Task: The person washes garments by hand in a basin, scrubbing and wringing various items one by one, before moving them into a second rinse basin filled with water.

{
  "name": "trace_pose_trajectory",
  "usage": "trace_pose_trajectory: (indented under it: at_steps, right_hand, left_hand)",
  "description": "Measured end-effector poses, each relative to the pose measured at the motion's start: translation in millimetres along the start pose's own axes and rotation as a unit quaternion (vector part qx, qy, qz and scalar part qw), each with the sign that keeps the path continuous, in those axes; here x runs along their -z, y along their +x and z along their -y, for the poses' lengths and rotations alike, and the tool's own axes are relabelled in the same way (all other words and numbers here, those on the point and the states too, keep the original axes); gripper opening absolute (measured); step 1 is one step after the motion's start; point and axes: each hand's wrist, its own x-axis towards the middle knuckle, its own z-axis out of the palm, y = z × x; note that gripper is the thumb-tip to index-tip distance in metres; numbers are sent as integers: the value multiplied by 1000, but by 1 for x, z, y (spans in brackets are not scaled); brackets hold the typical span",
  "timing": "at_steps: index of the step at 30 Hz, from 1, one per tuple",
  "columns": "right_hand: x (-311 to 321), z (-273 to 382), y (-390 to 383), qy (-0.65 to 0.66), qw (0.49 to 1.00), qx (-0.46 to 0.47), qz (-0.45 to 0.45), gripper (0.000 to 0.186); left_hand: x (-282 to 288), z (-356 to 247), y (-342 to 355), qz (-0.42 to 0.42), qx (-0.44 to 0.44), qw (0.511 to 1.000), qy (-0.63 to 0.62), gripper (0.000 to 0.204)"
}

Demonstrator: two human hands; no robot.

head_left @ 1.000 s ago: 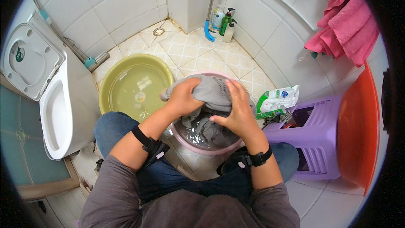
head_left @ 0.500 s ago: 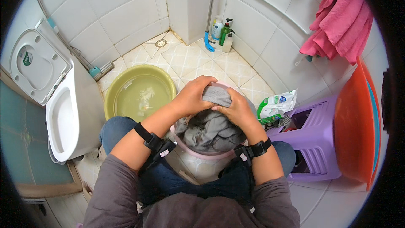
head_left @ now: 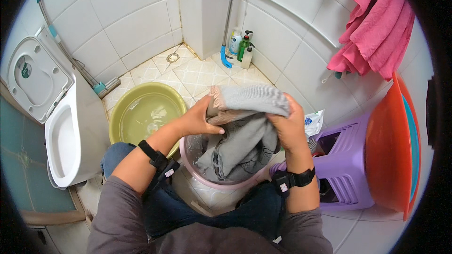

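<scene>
I hold a grey garment [head_left: 247, 101] over the pink basin [head_left: 221, 184]; its upper band is pale and finely ribbed, with a pinkish-beige frayed-looking part at the left end. My left hand [head_left: 200, 120] is closed on that left end, thumb toward the middle. My right hand [head_left: 289, 122] grips the right end of the pale band. Below and between my hands, heavy dark-grey wet cloth [head_left: 238, 153] fills the basin, with some water showing at its left side.
A yellow-green basin of water [head_left: 132, 99] is at left beside a white toilet [head_left: 63, 141]. At right are a detergent bag [head_left: 313, 122], purple stools [head_left: 343, 160] and stacked red and blue basins [head_left: 381, 150]. Bottles [head_left: 244, 47] and a squeegee [head_left: 226, 54] stand behind; pink towels [head_left: 367, 33] hang.
My hands have moved apart from their bunched grip at the middle, my right hand outward to the right. The garment is now stretched out between them, its pale band and beige part showing.
</scene>
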Motion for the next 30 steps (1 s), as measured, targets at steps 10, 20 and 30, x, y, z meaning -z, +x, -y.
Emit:
trace_pose_trajectory:
  at_steps: [10, 20, 30]
  right_hand:
    - [30, -50, 2, 318, 948, -2, -16, 53]
    - [16, -64, 0, 441, 889, -120, 14, 49]
    - [-27, -70, 12, 539, 825, -167, 15, 50]
  left_hand:
    - [-34, 36, 9, -143, 229, 886, -378, 38]
    - [12, -45, 17, -108, 22, 796, -596, 45]
    - [-28, -5, 17, 14, 139, 640, -755, 51]
